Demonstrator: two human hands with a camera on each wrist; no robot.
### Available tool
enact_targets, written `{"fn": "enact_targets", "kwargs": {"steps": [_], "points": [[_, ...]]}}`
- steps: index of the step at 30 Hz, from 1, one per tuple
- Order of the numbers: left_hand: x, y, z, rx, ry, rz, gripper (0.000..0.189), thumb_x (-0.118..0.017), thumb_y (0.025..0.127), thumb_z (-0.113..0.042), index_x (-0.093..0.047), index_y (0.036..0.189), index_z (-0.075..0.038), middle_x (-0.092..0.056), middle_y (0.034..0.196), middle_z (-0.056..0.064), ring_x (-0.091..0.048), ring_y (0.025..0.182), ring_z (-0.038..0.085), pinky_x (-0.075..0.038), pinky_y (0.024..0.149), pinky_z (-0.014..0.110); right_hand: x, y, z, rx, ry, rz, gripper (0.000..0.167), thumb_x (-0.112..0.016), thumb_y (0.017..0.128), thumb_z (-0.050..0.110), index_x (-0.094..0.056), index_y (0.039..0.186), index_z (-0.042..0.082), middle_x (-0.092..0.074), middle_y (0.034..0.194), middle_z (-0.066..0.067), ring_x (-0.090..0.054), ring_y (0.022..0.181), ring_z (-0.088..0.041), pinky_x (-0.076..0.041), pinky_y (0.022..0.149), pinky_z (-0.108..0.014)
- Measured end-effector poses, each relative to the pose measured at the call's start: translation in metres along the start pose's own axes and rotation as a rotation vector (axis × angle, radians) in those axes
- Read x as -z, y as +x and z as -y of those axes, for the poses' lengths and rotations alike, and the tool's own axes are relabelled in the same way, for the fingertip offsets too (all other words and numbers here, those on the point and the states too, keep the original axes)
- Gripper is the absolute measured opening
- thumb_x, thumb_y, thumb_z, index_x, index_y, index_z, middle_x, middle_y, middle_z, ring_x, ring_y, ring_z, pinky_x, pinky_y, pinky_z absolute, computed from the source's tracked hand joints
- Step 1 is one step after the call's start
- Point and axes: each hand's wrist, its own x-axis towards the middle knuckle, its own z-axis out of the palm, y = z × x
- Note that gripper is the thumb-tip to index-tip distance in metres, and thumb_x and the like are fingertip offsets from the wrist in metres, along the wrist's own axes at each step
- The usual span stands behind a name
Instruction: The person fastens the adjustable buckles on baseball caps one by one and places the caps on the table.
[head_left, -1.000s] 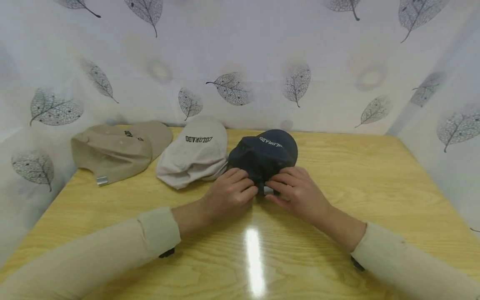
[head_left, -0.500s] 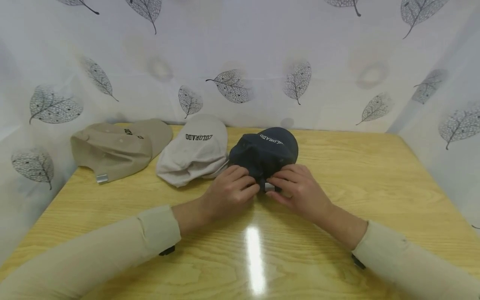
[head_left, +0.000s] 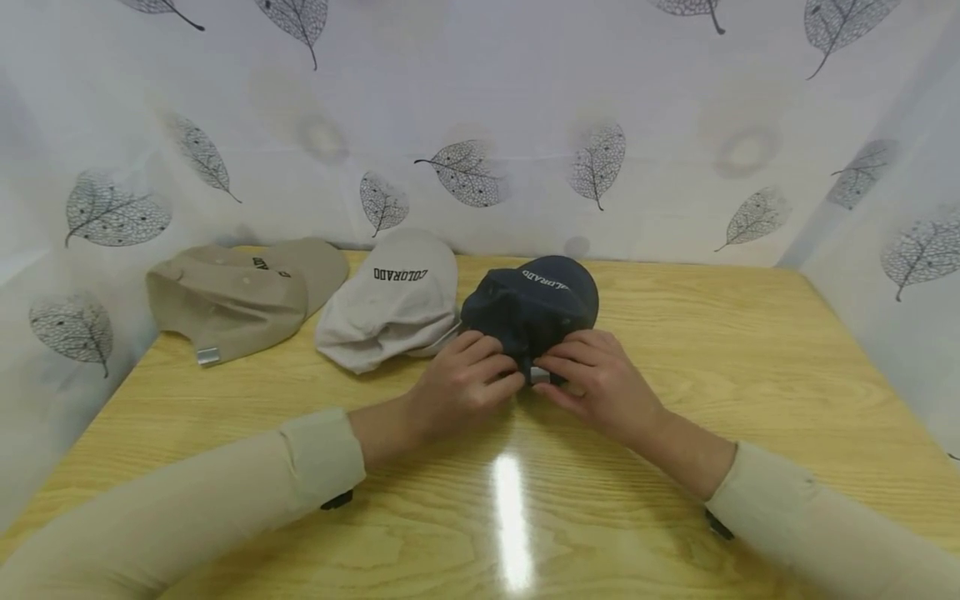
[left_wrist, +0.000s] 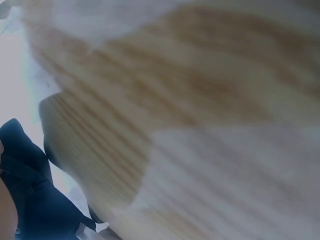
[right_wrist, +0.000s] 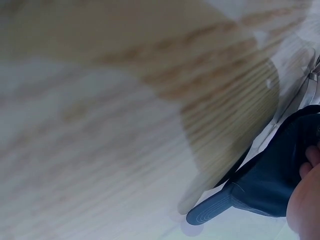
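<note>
Adjusting the back of the navy cap [head_left: 506, 304] seemed to be the step in hand. That cap sat on the bench [head_left: 720, 358], close to the right of the pale cap [head_left: 401, 300], its brim toward the curtain [head_left: 517, 92]. The left hand [head_left: 461, 382] was clamped on the cap's back edge with bent fingers; the right hand [head_left: 600, 379] gripped that edge opposite, a silver buckle [head_left: 540, 376] showing between them. Exactly what the fingertips pinched could not be told. The tan cap [head_left: 232, 296] lay farther left, untouched. The next move, by this reading, called for a steady left hold while the right worked beside the buckle, sparing the soft crown.
</note>
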Motion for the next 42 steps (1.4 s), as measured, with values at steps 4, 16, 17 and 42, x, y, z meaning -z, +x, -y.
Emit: {"fn": "enact_targets", "kwargs": {"steps": [4, 16, 17, 42], "points": [[0.0, 0.002, 0.001, -0.002, 0.008, -0.001, 0.01, -0.067, 0.091, -0.013, -0.077, 0.093, -0.014, -0.074, 0.087, -0.001, -0.063, 0.084, 0.019, -0.05, 0.08, 0.034, 0.001, 0.001, -0.001, 0.005, 0.014, -0.01, 0.029, -0.079, 0.085, 0.031, -0.077, 0.101, 0.006, -0.073, 0.097, -0.005, -0.063, 0.097, -0.025, -0.047, 0.089, -0.044], [0.002, 0.005, 0.001, -0.02, 0.011, 0.007, 0.009, -0.068, 0.092, -0.012, -0.077, 0.092, -0.015, -0.074, 0.088, -0.002, -0.063, 0.084, 0.018, -0.05, 0.079, 0.033, 0.003, 0.001, 0.0, 0.01, 0.014, -0.007, 0.029, -0.085, 0.078, 0.025, -0.078, 0.099, 0.007, -0.073, 0.096, -0.005, -0.063, 0.097, -0.025, -0.048, 0.088, -0.043], [0.002, 0.005, 0.0, -0.024, 0.01, 0.007, 0.009, -0.068, 0.092, -0.012, -0.077, 0.092, -0.014, -0.074, 0.088, -0.002, -0.063, 0.084, 0.018, -0.05, 0.079, 0.033, 0.003, 0.001, 0.0, 0.011, 0.014, -0.007, 0.029, -0.084, 0.078, 0.026, -0.078, 0.098, 0.007, -0.074, 0.096, -0.005, -0.063, 0.097, -0.025, -0.048, 0.088, -0.043], [-0.002, 0.009, 0.006, 0.25, -0.294, -0.024, 0.004, -0.078, 0.082, -0.013, -0.079, 0.086, -0.014, -0.075, 0.083, -0.002, -0.058, 0.079, 0.018, -0.046, 0.072, 0.032, -0.003, 0.007, -0.002, -0.106, 0.099, -0.045, 0.032, -0.075, 0.088, 0.036, -0.078, 0.098, 0.005, -0.075, 0.095, -0.006, -0.063, 0.095, -0.026, -0.047, 0.083, -0.046]]}}
